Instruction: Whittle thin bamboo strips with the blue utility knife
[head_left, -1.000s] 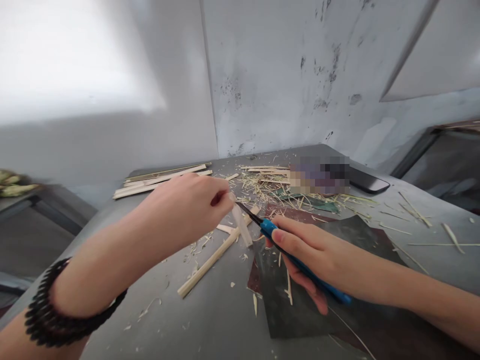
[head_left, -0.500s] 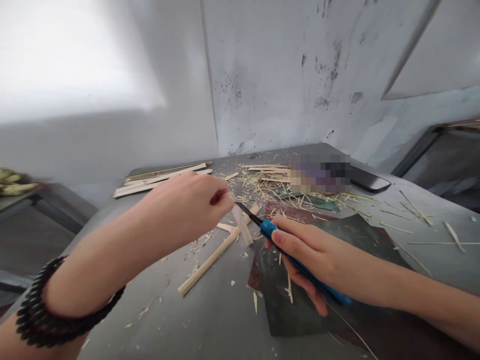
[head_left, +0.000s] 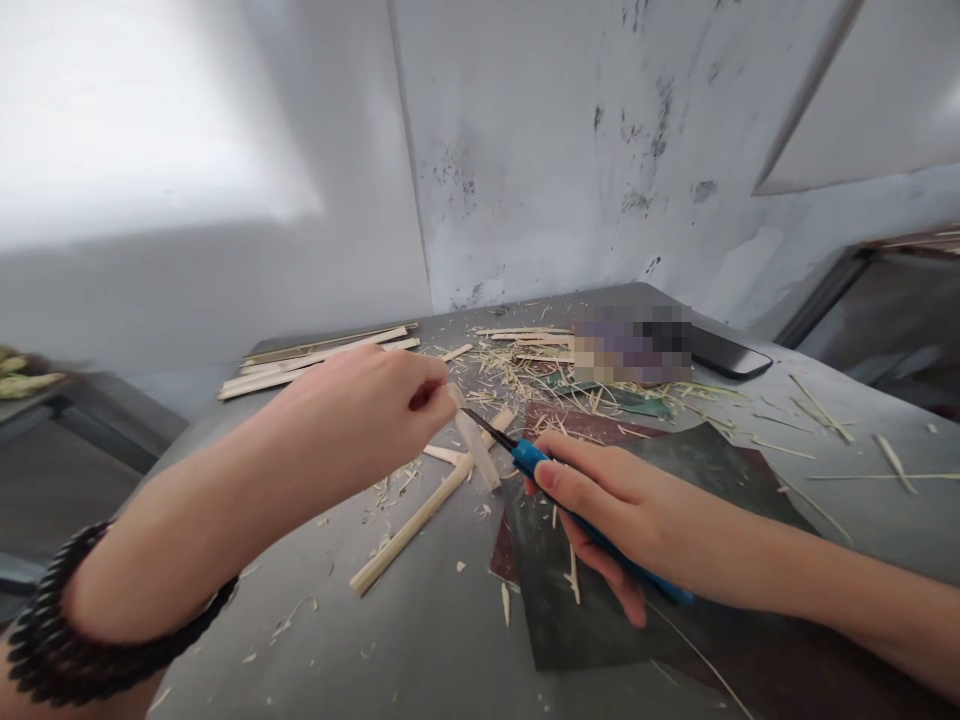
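A pale, translucent strip (head_left: 477, 448) hangs slanting from my left hand (head_left: 390, 395), whose fingers are pinched at its upper end. Wrapped in the fingers of my right hand (head_left: 600, 500) is a blue-handled knife (head_left: 529, 457). Its dark, narrow blade points up and left, with the tip beside the strip just below my left fingers; whether they touch is hard to tell. Behind the strip, a wooden stick (head_left: 427, 510) lies diagonally on the grey table (head_left: 315, 640). Dark sheets (head_left: 570, 620) of green and brown lie under my right hand.
Long wooden strips (head_left: 255, 378) lie at the table's back left. Thin shavings (head_left: 517, 365) are heaped at the back middle beside a blurred patch and a black phone-like object (head_left: 731, 355). Loose slivers are scattered at the right. A wall stands behind, and other tables flank both sides.
The whole view has shifted slightly, so everything appears a little further left. Both hands keep nearly the same pose, with the knife tip still beside the strip.
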